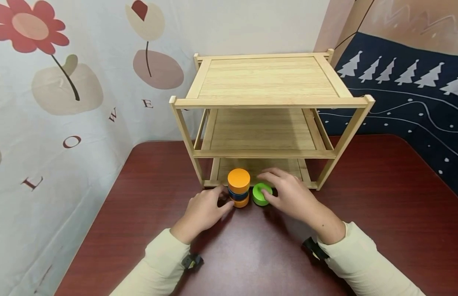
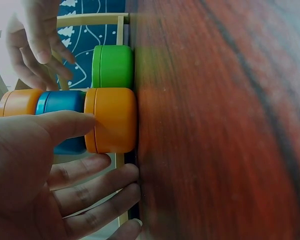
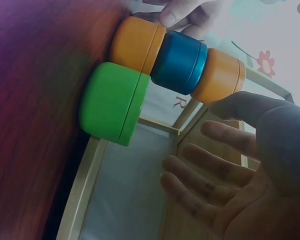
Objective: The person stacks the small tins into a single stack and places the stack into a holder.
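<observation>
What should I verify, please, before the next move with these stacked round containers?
1. Stack upright, with the upper orange round container above the glossy blue round container and the lower orange round container: ok.
2. Green round container upright on the reddish-brown, wood-grained table, beside the stack: ok.
3. Green container's top free of other containers: ok.
4. Right hand gripping the green container: not ok; its fingers are open above it.
5. Left hand firmly steadying the stack: cannot tell; its thumb is at the lower containers, but pressure doesn't show.
</observation>
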A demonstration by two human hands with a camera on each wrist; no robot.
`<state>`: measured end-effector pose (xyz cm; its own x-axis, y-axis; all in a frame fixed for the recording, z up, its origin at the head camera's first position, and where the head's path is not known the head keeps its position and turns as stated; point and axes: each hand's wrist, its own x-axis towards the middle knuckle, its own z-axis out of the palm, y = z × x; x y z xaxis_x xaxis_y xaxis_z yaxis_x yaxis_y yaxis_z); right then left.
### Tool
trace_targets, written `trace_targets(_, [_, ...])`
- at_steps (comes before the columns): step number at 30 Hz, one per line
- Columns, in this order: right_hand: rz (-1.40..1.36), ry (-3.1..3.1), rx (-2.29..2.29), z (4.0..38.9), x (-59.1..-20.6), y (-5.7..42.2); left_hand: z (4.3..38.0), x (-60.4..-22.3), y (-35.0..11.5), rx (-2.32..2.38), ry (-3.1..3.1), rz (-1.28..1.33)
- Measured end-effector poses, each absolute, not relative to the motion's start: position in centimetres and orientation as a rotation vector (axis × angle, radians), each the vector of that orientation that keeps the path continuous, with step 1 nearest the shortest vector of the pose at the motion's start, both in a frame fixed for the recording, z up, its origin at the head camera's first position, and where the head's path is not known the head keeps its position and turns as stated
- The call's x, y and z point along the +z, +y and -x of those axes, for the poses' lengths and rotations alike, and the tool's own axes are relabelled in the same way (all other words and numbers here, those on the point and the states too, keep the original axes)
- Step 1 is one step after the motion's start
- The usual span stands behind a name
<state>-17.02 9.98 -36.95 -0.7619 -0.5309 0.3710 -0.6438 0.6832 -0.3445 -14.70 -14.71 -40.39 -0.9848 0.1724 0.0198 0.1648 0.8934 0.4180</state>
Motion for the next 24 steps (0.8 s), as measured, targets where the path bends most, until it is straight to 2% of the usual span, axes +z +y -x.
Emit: trace_targets(24, [-0.992,-2.712,0.646,17.4,-38.1,9.8,14.6,-40.3,-14.7,0.663,3.04,-0.257])
